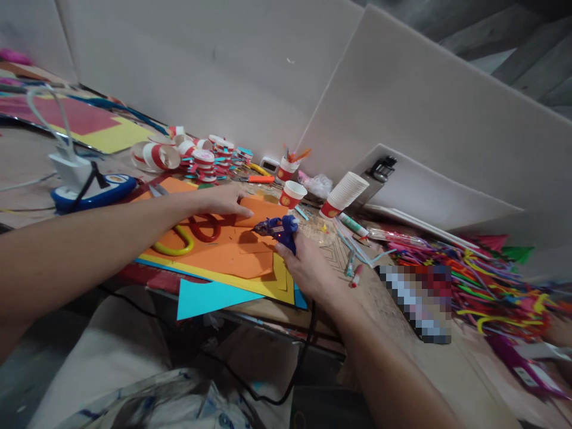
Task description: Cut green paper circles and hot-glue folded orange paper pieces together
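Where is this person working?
Probably a craft workshop: there's a blue glue gun in the right hand, colored paper, and a heap of bright pipe cleaners.

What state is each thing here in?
Blue glue gun: gripped in right hand, red light lit.
Orange paper: over yellow sheets, under left hand.
Scissors: lying, partly hidden; open or closed unclear.
Cup stack: nested, tilted.
Single cup: upright, uncovered.
Blue power strip: white adapter plugged in.
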A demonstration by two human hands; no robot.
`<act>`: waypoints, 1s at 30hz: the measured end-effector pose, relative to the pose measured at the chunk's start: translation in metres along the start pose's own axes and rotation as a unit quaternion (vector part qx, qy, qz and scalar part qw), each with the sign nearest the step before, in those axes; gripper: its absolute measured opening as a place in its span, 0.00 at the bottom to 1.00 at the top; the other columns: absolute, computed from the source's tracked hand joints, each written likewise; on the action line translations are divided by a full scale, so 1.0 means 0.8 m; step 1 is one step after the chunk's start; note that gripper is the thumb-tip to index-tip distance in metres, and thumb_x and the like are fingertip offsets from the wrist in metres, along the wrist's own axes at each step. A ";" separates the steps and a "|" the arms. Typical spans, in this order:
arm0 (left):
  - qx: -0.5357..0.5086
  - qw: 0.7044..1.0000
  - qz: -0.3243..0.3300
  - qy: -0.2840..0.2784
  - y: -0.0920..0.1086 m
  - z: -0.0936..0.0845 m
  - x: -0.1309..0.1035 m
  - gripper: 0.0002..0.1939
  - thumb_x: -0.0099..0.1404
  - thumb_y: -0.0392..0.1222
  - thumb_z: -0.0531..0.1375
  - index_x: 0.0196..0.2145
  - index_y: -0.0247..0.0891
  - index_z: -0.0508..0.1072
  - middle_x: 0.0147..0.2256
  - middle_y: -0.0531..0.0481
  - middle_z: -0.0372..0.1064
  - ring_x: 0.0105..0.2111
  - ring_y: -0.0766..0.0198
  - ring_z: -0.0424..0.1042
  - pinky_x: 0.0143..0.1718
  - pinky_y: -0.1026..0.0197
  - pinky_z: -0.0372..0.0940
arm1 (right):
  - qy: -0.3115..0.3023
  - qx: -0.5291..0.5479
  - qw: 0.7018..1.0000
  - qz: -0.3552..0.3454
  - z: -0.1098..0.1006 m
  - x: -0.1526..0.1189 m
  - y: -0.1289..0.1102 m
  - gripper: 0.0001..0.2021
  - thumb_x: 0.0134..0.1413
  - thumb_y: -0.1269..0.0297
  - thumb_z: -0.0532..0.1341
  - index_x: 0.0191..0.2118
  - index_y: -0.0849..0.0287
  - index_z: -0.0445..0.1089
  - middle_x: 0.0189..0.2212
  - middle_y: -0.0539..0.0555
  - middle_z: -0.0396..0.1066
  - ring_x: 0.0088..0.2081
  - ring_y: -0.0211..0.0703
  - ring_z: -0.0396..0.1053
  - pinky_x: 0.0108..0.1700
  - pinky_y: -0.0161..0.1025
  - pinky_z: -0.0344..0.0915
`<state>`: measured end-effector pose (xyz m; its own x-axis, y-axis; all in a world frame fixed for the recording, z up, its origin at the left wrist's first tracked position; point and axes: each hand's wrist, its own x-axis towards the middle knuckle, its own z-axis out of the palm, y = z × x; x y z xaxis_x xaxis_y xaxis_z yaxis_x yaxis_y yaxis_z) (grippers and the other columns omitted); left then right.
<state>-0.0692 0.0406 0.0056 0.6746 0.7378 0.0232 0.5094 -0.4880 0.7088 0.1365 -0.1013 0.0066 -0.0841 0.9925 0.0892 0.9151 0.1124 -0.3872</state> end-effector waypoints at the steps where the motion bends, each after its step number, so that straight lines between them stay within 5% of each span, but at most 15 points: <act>1: 0.006 1.000 -0.001 0.000 -0.001 0.000 0.001 0.12 0.50 0.47 0.63 0.25 0.35 0.77 0.23 0.53 0.69 0.29 0.63 0.67 0.35 0.65 0.60 | -0.001 0.003 1.000 -0.004 -0.001 0.000 0.001 0.14 0.62 0.59 0.54 0.48 0.61 0.65 0.43 0.61 0.73 0.42 0.51 0.70 0.42 0.43 0.63; 18: 0.056 0.997 -0.046 0.008 0.014 0.000 -0.006 0.12 0.52 0.48 0.62 0.22 0.35 0.74 0.21 0.52 0.69 0.24 0.65 0.65 0.25 0.64 0.57 | 0.028 -0.098 0.992 0.080 -0.021 0.003 0.029 0.13 0.62 0.60 0.53 0.44 0.63 0.67 0.43 0.64 0.73 0.43 0.53 0.71 0.38 0.40 0.62; 30: 0.044 0.998 -0.050 0.015 0.009 0.001 -0.004 0.10 0.51 0.47 0.63 0.23 0.36 0.74 0.20 0.52 0.69 0.22 0.66 0.65 0.25 0.66 0.58 | 0.042 -0.041 0.998 0.034 -0.014 0.005 0.020 0.11 0.60 0.62 0.54 0.45 0.61 0.66 0.42 0.61 0.73 0.43 0.51 0.71 0.40 0.40 0.63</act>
<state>-0.0674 0.0340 0.0102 0.6028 0.7976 -0.0219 0.6187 -0.4499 0.6440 0.1551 -0.0961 0.0115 0.0097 0.9897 0.1427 0.9469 0.0368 -0.3195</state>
